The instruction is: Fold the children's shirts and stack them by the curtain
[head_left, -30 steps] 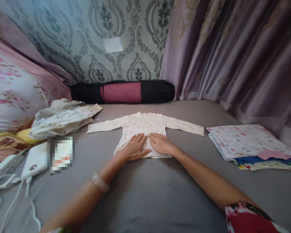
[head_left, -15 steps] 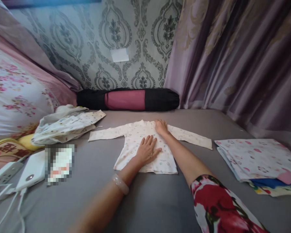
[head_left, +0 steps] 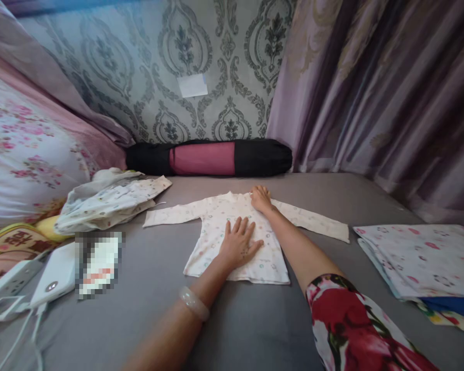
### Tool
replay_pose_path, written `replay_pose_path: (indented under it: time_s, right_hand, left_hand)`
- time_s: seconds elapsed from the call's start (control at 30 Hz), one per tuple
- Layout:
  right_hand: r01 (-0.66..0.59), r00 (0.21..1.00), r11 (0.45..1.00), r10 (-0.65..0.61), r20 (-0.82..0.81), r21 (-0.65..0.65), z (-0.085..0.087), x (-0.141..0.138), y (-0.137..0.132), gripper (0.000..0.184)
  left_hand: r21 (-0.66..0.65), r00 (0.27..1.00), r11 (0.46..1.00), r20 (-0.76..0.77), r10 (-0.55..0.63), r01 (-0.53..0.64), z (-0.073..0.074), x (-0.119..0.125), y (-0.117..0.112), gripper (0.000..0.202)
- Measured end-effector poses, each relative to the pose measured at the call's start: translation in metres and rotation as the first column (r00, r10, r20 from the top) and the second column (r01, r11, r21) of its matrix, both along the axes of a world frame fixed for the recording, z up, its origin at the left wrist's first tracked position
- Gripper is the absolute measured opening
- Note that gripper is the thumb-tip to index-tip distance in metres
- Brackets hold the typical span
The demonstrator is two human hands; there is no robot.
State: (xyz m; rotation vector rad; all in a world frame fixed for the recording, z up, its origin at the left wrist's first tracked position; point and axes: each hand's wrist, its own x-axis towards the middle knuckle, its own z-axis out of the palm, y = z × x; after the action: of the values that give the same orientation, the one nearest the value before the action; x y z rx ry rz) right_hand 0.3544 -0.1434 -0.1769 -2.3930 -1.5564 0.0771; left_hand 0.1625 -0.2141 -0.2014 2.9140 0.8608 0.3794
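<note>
A small long-sleeved white shirt (head_left: pixel 212 242) with a tiny coloured print lies spread on the grey bed sheet (head_left: pixel 139 304), both sleeves stretched out to the sides. My left hand (head_left: pixel 240 246) rests flat on the shirt's front, fingers spread, a pale bangle round its wrist. At the shirt's right shoulder, beside the collar, my right hand (head_left: pixel 260 199) has its fingers curled onto the fabric; the fingertips are partly hidden.
Folded printed cloths (head_left: pixel 417 257) are stacked at the right. To the left lie a crumpled printed garment (head_left: pixel 108 201), a white power bank (head_left: pixel 56 273) with cables and a power strip (head_left: pixel 11 281). A black-and-pink rolled bag (head_left: pixel 203 158) lies along the wall.
The camera view has shifted slightly. Both hands stay at about the same spots on the shirt, which keeps its spread shape.
</note>
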Motion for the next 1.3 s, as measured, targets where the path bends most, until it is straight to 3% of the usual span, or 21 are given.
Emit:
replay_pose_path:
  time_s: [0.2,0.33,0.57,0.77,0.93,1.1,1.2,1.3]
  right_hand:
    - [0.026,0.999,0.999,-0.025,-0.041,0.019,0.002,0.006,-0.023,0.034]
    - [0.193,0.98,0.981,-0.191,-0.06,0.029,0.008,0.022,-0.06,0.043]
    - [0.48,0.874,0.869,-0.485,-0.015,-0.123,0.017,0.075,-0.134,0.045]
    - [0.496,0.864,0.816,-0.497,0.078,-0.296,0.026,0.112,-0.177,0.042]
    - [0.509,0.855,0.774,-0.506,0.116,-0.375,0.037,0.123,-0.185,0.041]
    - [0.496,0.864,0.788,-0.49,0.117,-0.365,0.044,0.126,-0.183,0.036]
    - [0.486,0.87,0.824,-0.489,0.066,-0.29,0.046,0.128,-0.181,0.029]
    - [0.473,0.871,0.873,-0.484,-0.092,-0.114,0.047,0.127,-0.176,0.025]
  left_hand:
    - [0.025,0.999,1.0,-0.035,0.007,-0.006,0.002,-0.001,0.0,0.066]
    - [0.019,0.998,1.0,-0.059,0.005,-0.004,0.003,-0.001,0.0,0.066]
    - [-0.003,0.996,1.0,-0.09,-0.005,0.005,0.003,-0.001,0.0,0.069]
    - [-0.029,0.996,1.0,-0.086,-0.004,0.002,0.003,-0.001,0.001,0.069]
    - [-0.025,0.997,1.0,-0.082,-0.013,0.011,0.003,-0.001,0.001,0.07]
    - [-0.035,0.996,0.999,-0.094,-0.005,0.001,0.007,-0.002,-0.001,0.068]
    - [-0.042,0.994,0.999,-0.106,-0.009,0.004,0.011,-0.002,-0.002,0.068]
    - [-0.034,0.994,0.999,-0.105,-0.006,0.002,0.011,-0.003,-0.002,0.069]
